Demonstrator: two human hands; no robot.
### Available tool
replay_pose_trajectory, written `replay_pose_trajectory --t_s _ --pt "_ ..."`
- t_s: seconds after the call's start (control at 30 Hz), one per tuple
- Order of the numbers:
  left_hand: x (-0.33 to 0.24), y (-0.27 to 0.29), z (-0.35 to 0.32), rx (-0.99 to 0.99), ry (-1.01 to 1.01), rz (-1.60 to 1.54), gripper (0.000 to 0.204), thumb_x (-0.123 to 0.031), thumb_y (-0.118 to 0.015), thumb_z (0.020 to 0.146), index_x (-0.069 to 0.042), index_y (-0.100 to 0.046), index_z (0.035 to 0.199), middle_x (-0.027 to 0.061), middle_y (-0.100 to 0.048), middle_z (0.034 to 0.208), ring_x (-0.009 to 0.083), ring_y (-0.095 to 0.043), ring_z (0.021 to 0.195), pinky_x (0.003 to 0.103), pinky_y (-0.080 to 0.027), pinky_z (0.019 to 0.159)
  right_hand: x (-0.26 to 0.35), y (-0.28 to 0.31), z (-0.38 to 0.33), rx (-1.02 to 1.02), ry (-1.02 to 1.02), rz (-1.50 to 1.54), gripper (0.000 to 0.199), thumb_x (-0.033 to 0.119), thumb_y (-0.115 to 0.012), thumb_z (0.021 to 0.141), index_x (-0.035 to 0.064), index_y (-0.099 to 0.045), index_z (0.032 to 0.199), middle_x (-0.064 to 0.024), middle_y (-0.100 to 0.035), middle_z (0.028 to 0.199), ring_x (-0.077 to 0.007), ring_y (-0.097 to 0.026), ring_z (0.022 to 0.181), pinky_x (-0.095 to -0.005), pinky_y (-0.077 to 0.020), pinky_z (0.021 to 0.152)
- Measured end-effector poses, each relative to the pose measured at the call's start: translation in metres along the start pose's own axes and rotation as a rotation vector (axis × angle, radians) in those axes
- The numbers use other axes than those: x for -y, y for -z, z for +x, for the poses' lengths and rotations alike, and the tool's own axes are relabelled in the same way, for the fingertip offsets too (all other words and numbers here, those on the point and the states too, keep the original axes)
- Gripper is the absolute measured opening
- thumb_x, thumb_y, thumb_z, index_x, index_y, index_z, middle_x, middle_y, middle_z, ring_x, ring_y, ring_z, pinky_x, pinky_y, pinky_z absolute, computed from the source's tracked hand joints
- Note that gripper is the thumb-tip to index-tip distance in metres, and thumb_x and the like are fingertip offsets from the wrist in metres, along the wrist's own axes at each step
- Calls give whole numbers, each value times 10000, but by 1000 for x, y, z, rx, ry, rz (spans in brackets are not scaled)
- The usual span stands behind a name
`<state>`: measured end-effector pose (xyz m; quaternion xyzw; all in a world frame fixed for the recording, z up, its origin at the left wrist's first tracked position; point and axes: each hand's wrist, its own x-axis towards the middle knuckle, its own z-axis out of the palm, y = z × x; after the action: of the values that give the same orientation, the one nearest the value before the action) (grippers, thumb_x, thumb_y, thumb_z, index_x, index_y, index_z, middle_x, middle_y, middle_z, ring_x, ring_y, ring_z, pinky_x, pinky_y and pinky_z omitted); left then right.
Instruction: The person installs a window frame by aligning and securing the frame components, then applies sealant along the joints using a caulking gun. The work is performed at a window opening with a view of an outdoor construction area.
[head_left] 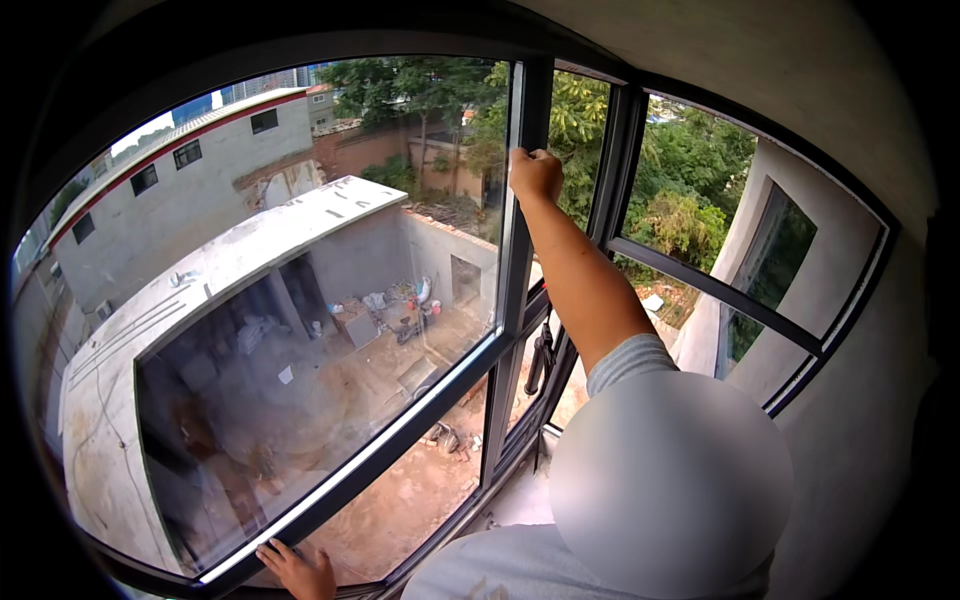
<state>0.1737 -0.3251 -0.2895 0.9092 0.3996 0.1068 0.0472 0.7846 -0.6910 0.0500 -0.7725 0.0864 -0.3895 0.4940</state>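
Note:
A large glass window panel [330, 330] in a dark frame stands at an angle in front of me. My right arm is raised, and my right hand [536, 174] is closed around the panel's upright stile [516, 250], high up. Low on the left, my left hand [298, 572] lies on the bottom rail [350, 490] with its fingers stretched out and the thumb apart. A white strip runs along that rail. My right fingertips are partly hidden. A blurred round patch covers part of my grey shirt [480, 560].
Beside the stile is a slim dark thing [540, 358], too small to name. Further right, a corner window [720, 280] meets a plastered wall [850, 400]. Through the glass, far below, show a flat concrete roof [230, 250] and a yard with rubble. Trees [680, 190] stand outside.

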Motion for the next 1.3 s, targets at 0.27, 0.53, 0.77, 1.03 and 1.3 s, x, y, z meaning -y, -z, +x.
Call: replay_pose_trajectory --t_s 0.27,0.53,0.77,1.03,1.3 --pt "8 -16 4 -47 -53 -9 987 -499 -804 843 91 -437 1544 385 -413 1561 580 -299 1489 632 -257 1250 6 -13 31 -52 -104 235 385 401 -672 853 34 -777 803 -217 -773 865 -399 -764 816 -477 -606 770" --pt "10 -18 1 -85 -55 -27 1024 -519 -819 822 61 -423 1567 375 -405 1570 568 -287 1504 679 -264 1224 11 4 8 179 -476 914 245 186 -728 921 54 -626 742 -79 -662 670 -175 -649 538 -286 -470 433" --pt "5 -11 -1 -49 -24 22 1049 -544 -818 820 41 -405 1585 353 -380 1600 554 -257 1525 736 -239 1201 9 10 9 178 -505 914 248 188 -733 917 34 -640 747 -93 -666 659 -182 -635 507 -294 -489 419" --pt "8 -16 -1 -42 -25 -7 1058 -553 -805 840 41 -372 1600 341 -376 1609 543 -246 1535 766 -220 1183 14 12 9 128 -405 840 271 137 -720 918 -7 -625 708 -130 -658 641 -198 -619 478 -297 -459 394" --pt "3 -16 2 6 -5 3 1069 -553 -799 839 55 -361 1601 346 -374 1610 541 -242 1540 783 -232 1163 10 10 20 193 -332 724 192 140 -661 934 -28 -672 843 -119 -709 707 -192 -668 512 -309 -505 420"
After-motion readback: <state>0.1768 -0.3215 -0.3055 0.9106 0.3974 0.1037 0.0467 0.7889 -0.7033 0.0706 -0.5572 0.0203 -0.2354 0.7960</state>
